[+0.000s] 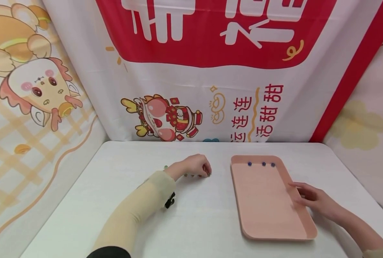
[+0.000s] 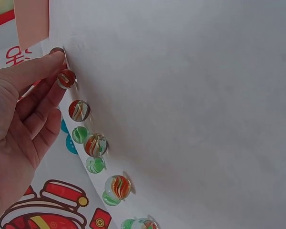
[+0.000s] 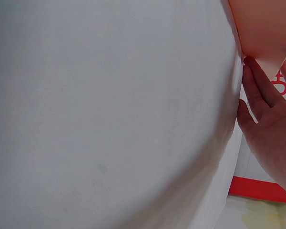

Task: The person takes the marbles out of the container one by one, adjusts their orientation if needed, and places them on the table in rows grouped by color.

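Observation:
My left hand (image 1: 196, 165) is at the far part of the table, left of the tray, and pinches a reddish glass marble (image 2: 57, 49) between thumb and fingertips. Right by those fingers lies another red-swirled marble (image 2: 66, 79). From there a line of clear marbles with orange and white swirls (image 2: 95, 145) runs on, with green marbles (image 2: 80, 134) beside them. On the right, my right hand (image 1: 321, 202) holds the long side of a pink rectangular tray (image 1: 265, 200); thumb and forefinger reach over its rim, while other fingers (image 3: 257, 90) are against the outer side.
Inside the tray, three dark blue marbles (image 1: 263, 164) lie along its far end. A white cloth covers the table (image 1: 204, 218). Printed fabric walls (image 1: 178, 79) enclose its back, left and right sides. A small black clip-like object (image 1: 170, 200) shows beside the left sleeve.

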{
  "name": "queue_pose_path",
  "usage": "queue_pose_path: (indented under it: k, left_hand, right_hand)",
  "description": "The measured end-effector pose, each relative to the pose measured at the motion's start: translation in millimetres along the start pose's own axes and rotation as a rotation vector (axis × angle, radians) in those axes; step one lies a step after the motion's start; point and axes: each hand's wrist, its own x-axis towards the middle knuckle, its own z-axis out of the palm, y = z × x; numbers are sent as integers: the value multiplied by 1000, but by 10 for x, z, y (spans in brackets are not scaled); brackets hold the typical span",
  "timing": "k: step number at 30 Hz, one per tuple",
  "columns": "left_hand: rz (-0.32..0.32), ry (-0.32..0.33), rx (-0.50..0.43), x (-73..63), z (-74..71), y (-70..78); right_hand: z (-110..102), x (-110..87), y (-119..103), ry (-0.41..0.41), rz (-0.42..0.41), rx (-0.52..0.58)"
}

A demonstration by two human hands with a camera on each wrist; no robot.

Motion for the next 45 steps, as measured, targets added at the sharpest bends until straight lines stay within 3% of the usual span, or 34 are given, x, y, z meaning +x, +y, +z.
queue_pose_path:
  k: [6,9,16,21,25,32,40,45]
  left_hand:
    - [6,4,4,-12,-10,12]
    - [10,20,-11,-20,-44,11]
    - [72,105,-15,-14,-270,44]
    - [93,135,-25,-10,-425,180]
    - [125,154,-3,32,-464,322]
    - [202,174,21,193,-377,546]
    - [296,221,37,377,-180,745]
    - [299,237,2,491,-76,843]
  right_hand:
    - [-15,-4,-52,-21,90,23]
    - [-16,-5,-61,-25,90,31]
    - [-13,-6,-55,-24,98,35]
    - [-7,-18,-54,-21,95,25]
    - [-5,-24,-49,-17,93,23]
    - [-4,-28,-42,-9,106,20]
    - [8,-20,-13,-4,37,19]
    - [-4,-8,-25,4,7,15]
